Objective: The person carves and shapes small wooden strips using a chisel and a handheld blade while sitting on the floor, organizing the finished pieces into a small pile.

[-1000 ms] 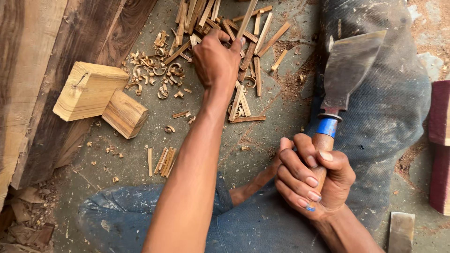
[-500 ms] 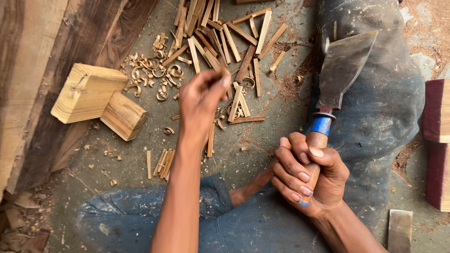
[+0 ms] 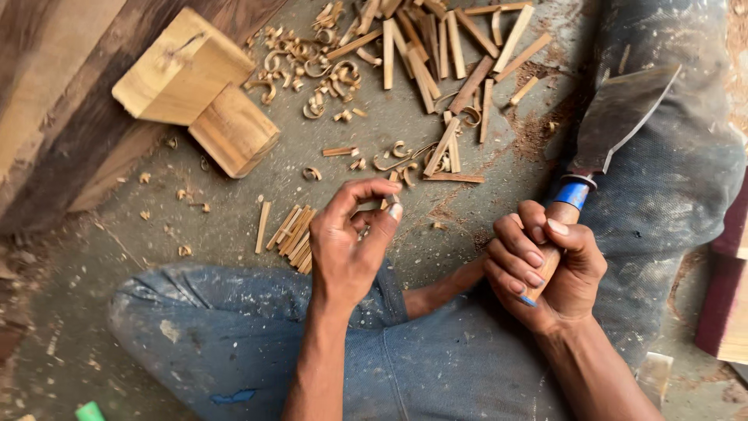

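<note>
My left hand (image 3: 352,243) hovers over my knee, thumb and fingers pinched on a thin wooden stick (image 3: 389,201), most of which is hidden by the fingers. Just left of it a small bundle of cut sticks (image 3: 290,231) lies on the floor. My right hand (image 3: 545,269) is wrapped around the wooden handle of a broad-bladed chisel (image 3: 615,117) with a blue band at its neck. The blade points up and away, resting over my right trouser leg.
A pile of split sticks (image 3: 436,47) and curled shavings (image 3: 312,70) lies ahead. Two pale wood blocks (image 3: 187,70) sit against a dark plank (image 3: 54,148) on the left. Dark red blocks (image 3: 728,296) stand at the right edge. My denim-clad legs (image 3: 234,327) cross below.
My left hand has drawn back from the stick pile toward my lap with a thin stick in it. My right hand and the chisel have barely moved.
</note>
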